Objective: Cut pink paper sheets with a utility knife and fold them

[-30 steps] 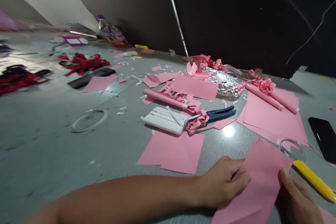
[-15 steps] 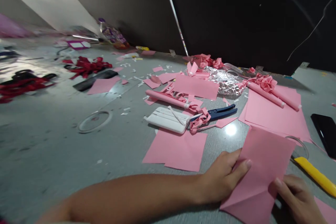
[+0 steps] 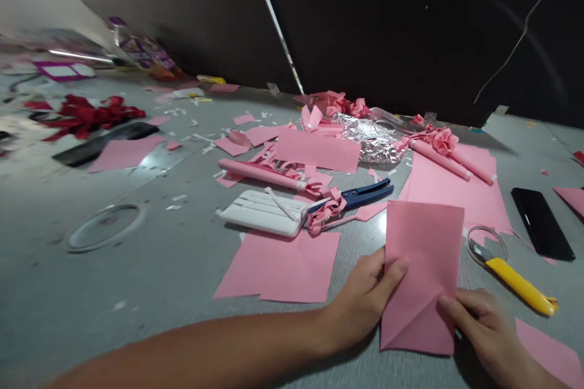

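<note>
Between my hands a sheet of pink paper stands tilted up off the grey tabletop, with a diagonal crease across its lower part. My left hand pinches its left edge, thumb on the near face. On the opposite edge, my right hand grips lower down, also thumb in front; the fingers behind the paper are hidden. To the right of the sheet lies a yellow-handled utility knife, its blade end by a tape ring. More pink paper pieces lie left of my hands.
A white flat device, dark blue pliers-like tool and rolled pink paper sit ahead. Beyond are crumpled foil and stacked pink sheets. A black phone lies right, a clear ring left. A dark wall rises behind.
The paper has turned more upright and square to me, its lower edge now showing. Both hands keep their hold on it. The camera view has swung to the right.
</note>
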`<action>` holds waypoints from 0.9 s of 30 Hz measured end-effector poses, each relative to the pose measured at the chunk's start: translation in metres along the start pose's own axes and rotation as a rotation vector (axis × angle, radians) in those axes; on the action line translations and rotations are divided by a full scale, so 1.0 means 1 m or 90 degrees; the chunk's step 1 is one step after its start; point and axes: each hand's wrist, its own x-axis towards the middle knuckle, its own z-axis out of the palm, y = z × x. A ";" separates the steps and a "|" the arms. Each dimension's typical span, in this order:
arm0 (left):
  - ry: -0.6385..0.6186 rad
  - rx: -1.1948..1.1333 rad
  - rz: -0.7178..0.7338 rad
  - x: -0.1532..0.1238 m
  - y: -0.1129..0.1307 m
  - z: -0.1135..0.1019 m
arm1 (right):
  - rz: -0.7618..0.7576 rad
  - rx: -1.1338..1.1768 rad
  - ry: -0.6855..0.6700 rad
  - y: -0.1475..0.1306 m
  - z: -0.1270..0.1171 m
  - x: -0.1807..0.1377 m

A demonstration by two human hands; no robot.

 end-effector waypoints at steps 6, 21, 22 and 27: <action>0.008 -0.045 -0.032 0.002 -0.002 -0.001 | 0.016 0.056 0.034 0.003 0.004 -0.001; -0.001 -0.078 -0.059 0.003 -0.001 -0.001 | -0.021 0.142 0.210 0.000 0.004 0.001; -0.005 -0.082 -0.057 0.003 -0.001 -0.001 | -0.044 0.131 0.273 -0.002 0.002 0.000; -0.017 -0.120 -0.059 0.003 -0.002 0.000 | -0.176 0.055 0.464 -0.020 -0.028 -0.036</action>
